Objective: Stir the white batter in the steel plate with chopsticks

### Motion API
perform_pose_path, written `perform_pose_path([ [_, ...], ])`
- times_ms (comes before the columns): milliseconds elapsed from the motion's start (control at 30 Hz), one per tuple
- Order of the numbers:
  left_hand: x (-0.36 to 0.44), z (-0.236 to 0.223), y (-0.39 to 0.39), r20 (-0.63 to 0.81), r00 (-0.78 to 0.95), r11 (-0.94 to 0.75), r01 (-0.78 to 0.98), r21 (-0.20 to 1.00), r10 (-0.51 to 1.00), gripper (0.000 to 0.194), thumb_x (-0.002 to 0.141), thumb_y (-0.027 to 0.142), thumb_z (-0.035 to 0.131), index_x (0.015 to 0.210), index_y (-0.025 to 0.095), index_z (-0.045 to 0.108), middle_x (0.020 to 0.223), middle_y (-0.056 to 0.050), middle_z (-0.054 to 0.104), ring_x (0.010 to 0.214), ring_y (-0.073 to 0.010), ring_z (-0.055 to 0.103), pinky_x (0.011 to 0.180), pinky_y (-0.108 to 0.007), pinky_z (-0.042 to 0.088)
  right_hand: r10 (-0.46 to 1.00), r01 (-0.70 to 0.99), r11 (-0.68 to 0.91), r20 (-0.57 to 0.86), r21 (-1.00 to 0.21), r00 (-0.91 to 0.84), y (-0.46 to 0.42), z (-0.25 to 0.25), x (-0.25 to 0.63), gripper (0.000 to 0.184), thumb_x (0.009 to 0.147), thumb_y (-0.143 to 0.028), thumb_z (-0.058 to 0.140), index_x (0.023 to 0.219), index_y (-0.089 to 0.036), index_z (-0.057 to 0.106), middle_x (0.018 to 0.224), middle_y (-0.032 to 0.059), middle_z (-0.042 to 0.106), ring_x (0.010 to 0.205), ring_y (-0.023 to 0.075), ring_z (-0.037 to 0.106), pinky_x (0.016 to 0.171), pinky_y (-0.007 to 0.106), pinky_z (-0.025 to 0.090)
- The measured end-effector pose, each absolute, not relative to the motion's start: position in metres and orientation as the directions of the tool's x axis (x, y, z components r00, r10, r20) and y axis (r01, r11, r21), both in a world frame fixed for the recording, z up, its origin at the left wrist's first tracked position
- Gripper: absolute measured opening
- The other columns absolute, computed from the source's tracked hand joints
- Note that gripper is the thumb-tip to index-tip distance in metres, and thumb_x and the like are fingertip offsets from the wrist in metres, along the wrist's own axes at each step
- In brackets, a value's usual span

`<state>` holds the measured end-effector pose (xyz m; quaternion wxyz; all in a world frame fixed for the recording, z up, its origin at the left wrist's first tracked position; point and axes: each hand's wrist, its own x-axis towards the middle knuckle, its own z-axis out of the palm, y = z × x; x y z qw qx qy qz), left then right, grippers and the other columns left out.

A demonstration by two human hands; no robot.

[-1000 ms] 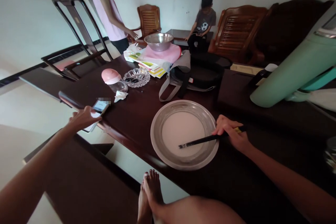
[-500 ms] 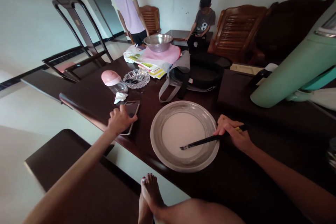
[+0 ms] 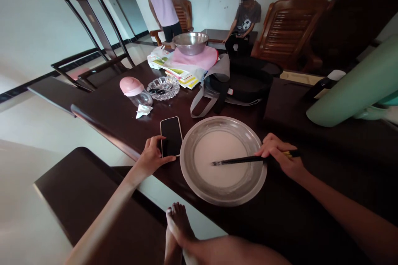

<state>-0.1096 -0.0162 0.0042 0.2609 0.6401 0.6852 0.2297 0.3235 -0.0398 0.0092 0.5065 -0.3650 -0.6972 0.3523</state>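
Note:
My left hand (image 3: 153, 155) grips a smartphone (image 3: 172, 134) by its lower left part, thumb at the bottom edge and a fingertip on the left side. The phone lies on the dark table, dark screen up, beside a wide metal basin (image 3: 186, 174). Whitish liquid (image 3: 220, 153) covers the basin's bottom. Closed round a pair of black chopsticks (image 3: 239, 160), my right hand (image 3: 280, 153) is at the basin's right rim. The chopsticks reach over the liquid, and their tips are coated white.
Behind the phone are a crumpled tissue (image 3: 144, 111), a pink-capped bottle (image 3: 133, 89) and a glass dish (image 3: 174, 90). A black bag (image 3: 239, 87) and a metal bowl (image 3: 190, 43) on a pink cloth are farther back. A green flask (image 3: 351, 87) stands right. Two people are beyond the table.
My left hand has moved the phone right, close to the basin, and turned it more upright in view. The chopstick tips have shifted slightly up and left over the liquid.

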Motion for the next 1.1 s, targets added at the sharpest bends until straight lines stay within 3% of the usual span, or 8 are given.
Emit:
perform_pose_path([
  [133, -0.092, 0.008, -0.005, -0.077, -0.135, 0.154, 0.785, 0.601, 0.988, 0.062, 0.074, 0.063, 0.066, 0.119, 0.024, 0.052, 0.114, -0.011, 0.052, 0.094, -0.0280, 0.062, 0.091, -0.052, 0.052, 0.872, 0.142, 0.485, 0.467, -0.863, -0.147, -0.041, 0.010, 0.324, 0.034, 0.097, -0.030, 0.054, 0.069, -0.026, 0.072, 0.073, 0.0034, 0.075, 0.069, 0.0215, 0.058, 0.066, 0.039, 0.047],
  [233, -0.065, 0.013, 0.011, 0.036, -0.207, 0.166, 0.865, 0.473, 0.978, 0.060, 0.079, 0.061, 0.062, 0.124, 0.022, 0.051, 0.133, -0.021, 0.047, 0.129, -0.0424, 0.045, 0.104, -0.061, 0.040, 0.845, 0.114, 0.516, 0.482, -0.849, -0.233, -0.045, 0.011, 0.320, 0.032, 0.097, -0.030, 0.053, 0.072, -0.027, 0.073, 0.072, 0.0037, 0.076, 0.067, 0.0218, 0.057, 0.063, 0.039, 0.047],
  [400, -0.028, 0.019, 0.036, 0.053, -0.286, 0.251, 0.905, 0.344, 0.957, 0.055, 0.079, 0.048, 0.065, 0.125, 0.021, 0.054, 0.153, -0.025, 0.031, 0.130, -0.0541, 0.039, 0.098, -0.069, 0.037, 0.849, 0.161, 0.522, 0.492, -0.838, -0.195, -0.042, 0.012, 0.324, 0.030, 0.097, -0.030, 0.055, 0.074, -0.027, 0.073, 0.075, 0.0029, 0.077, 0.071, 0.0219, 0.059, 0.066, 0.040, 0.046],
  [633, -0.010, 0.025, 0.037, 0.067, -0.314, 0.292, 0.929, 0.226, 0.947, 0.047, 0.083, 0.034, 0.058, 0.127, 0.016, 0.056, 0.148, -0.027, 0.038, 0.123, -0.0527, 0.044, 0.092, -0.067, 0.042, 0.819, 0.167, 0.557, 0.505, -0.813, -0.274, -0.039, 0.009, 0.325, 0.029, 0.097, -0.033, 0.055, 0.076, -0.028, 0.074, 0.076, 0.0021, 0.078, 0.070, 0.0213, 0.059, 0.065, 0.039, 0.047],
  [800, -0.017, 0.029, 0.026, 0.043, -0.372, 0.349, 0.900, 0.261, 0.927, 0.062, 0.085, 0.045, 0.060, 0.139, 0.016, 0.050, 0.159, -0.024, 0.029, 0.132, -0.0503, 0.041, 0.101, -0.067, 0.041, 0.848, 0.226, 0.530, 0.509, -0.818, -0.146, -0.036, 0.009, 0.330, 0.031, 0.099, -0.033, 0.053, 0.075, -0.028, 0.073, 0.078, 0.0022, 0.078, 0.074, 0.0220, 0.060, 0.069, 0.040, 0.047],
  [900, -0.045, 0.024, 0.011, 0.133, -0.311, 0.248, 0.902, 0.352, 0.941, 0.061, 0.092, 0.054, 0.049, 0.143, 0.022, 0.050, 0.159, -0.021, 0.030, 0.138, -0.0472, 0.036, 0.104, -0.069, 0.038, 0.839, 0.178, 0.538, 0.502, -0.824, -0.211, -0.036, 0.009, 0.330, 0.033, 0.100, -0.031, 0.052, 0.073, -0.028, 0.072, 0.075, 0.0016, 0.078, 0.071, 0.0215, 0.058, 0.066, 0.040, 0.046],
  [1000, -0.083, 0.009, -0.009, 0.286, -0.187, 0.044, 0.896, 0.442, 0.940, 0.048, 0.098, 0.053, 0.039, 0.127, 0.026, 0.065, 0.153, -0.016, 0.040, 0.141, -0.0386, 0.035, 0.114, -0.064, 0.030, 0.817, 0.206, 0.558, 0.488, -0.804, -0.309, -0.035, 0.008, 0.330, 0.019, 0.096, -0.030, 0.059, 0.085, -0.029, 0.074, 0.087, 0.0013, 0.080, 0.078, 0.0218, 0.059, 0.069, 0.039, 0.047],
  [1100, -0.115, -0.006, -0.026, 0.361, -0.023, -0.157, 0.874, 0.460, 0.932, 0.048, 0.100, 0.051, 0.034, 0.109, 0.027, 0.074, 0.150, -0.011, 0.045, 0.143, -0.0335, 0.032, 0.120, -0.060, 0.023, 0.842, 0.223, 0.538, 0.505, -0.813, -0.190, -0.033, 0.007, 0.332, 0.025, 0.098, -0.028, 0.056, 0.080, -0.029, 0.073, 0.084, 0.0012, 0.079, 0.078, 0.0209, 0.060, 0.070, 0.038, 0.048],
])
